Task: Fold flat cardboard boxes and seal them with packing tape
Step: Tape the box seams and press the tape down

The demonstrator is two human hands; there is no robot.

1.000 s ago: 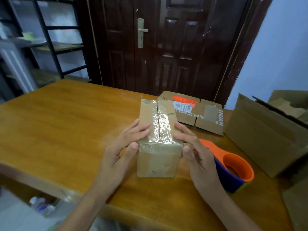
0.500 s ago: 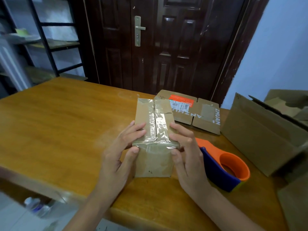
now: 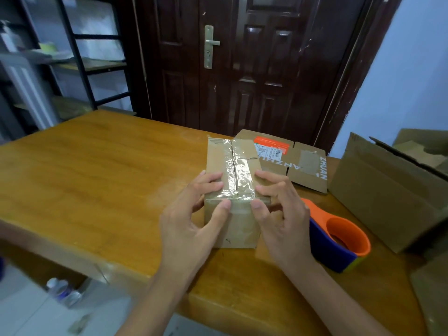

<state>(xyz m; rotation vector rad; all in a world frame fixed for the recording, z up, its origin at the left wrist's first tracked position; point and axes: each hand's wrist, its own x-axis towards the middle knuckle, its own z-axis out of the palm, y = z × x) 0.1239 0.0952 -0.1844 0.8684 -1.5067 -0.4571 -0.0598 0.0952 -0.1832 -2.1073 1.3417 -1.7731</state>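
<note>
A small brown cardboard box (image 3: 232,190) stands on a wooden table (image 3: 97,178), near the table's front edge and directly in front of the person. Clear packing tape (image 3: 236,170) runs along the box's top seam and folds down over the near edge. The left hand (image 3: 191,214) grips the box's left side, fingers curled over the top and thumb pressing the tape on the front face. The right hand (image 3: 281,214) mirrors it on the right side, thumb pressing the tape beside the left thumb. Just right of the right hand lies an orange and blue tape dispenser (image 3: 339,236). Behind the box rests a flattened carton (image 3: 291,161) with an orange label. A larger open carton (image 3: 388,190) stands at the table's right; its contents appear unclear. A dark wooden door (image 3: 242,64) fills the background.
</note>
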